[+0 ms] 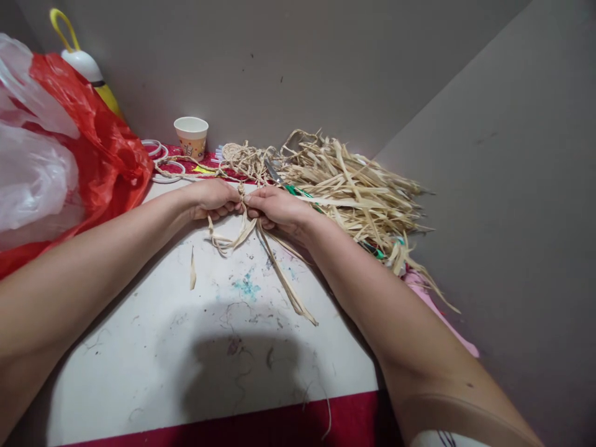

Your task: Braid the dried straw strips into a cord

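My left hand (216, 198) and my right hand (278, 208) meet over the far part of the white board. Both are closed, fingertips pinching a knotted braid of pale dried straw (241, 190) between them. Loose strips (242, 236) hang below the fingers, and longer strands (288, 288) trail over the board from under my right hand. Just beyond, a coil of finished straw cord (246, 158) lies near the edge. Scissors (274, 172) with green handles rest partly on the straw pile, close to my right hand.
A large heap of dried straw strips (354, 186) lies at the right against the wall. White rings (168, 172) and a paper cup (191, 138) stand at the back. Red and clear plastic bags (105, 136) and a yellow-white bottle (88, 71) crowd the left. The white board (153, 372) carries stains and scraps.
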`<move>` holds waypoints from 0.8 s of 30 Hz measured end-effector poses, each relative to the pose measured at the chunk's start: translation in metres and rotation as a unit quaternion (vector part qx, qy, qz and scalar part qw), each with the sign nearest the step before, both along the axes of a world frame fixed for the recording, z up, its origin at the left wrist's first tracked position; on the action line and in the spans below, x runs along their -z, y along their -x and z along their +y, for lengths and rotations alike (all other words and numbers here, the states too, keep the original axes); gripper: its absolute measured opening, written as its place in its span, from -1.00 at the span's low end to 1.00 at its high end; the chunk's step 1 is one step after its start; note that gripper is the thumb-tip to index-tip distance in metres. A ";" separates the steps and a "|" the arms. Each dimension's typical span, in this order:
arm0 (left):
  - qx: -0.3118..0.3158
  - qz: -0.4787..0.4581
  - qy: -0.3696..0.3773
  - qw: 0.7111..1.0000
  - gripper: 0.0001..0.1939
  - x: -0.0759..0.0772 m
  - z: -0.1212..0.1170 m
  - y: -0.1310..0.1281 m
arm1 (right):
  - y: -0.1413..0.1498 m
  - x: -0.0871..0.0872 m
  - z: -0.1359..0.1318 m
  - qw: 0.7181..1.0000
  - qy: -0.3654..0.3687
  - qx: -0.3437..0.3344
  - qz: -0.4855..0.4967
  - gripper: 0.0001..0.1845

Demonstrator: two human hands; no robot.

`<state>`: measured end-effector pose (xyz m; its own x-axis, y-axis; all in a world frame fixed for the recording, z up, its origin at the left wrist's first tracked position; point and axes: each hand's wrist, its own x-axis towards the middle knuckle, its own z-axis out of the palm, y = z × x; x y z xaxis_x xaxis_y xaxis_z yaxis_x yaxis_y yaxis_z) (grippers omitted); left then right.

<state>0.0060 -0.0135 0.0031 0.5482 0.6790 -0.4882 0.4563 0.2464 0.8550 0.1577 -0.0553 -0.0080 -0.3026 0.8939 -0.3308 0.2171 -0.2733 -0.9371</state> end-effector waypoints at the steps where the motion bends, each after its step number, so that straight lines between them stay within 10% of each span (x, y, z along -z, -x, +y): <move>1: -0.003 0.005 -0.008 1.000 -0.76 0.000 -0.001 -0.001 | -0.001 0.000 0.001 1.000 0.017 -0.008 0.012 -0.75; 24: 0.007 0.022 -0.081 0.996 -0.74 0.003 0.000 0.004 | -0.004 0.000 0.003 0.999 0.029 0.008 0.045 -0.89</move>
<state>0.0024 -0.0139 0.0001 0.5387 0.7435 -0.3963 0.4957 0.1007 0.8626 0.1621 -0.0525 -0.0075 -0.3196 0.8786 -0.3549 0.1290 -0.3307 -0.9349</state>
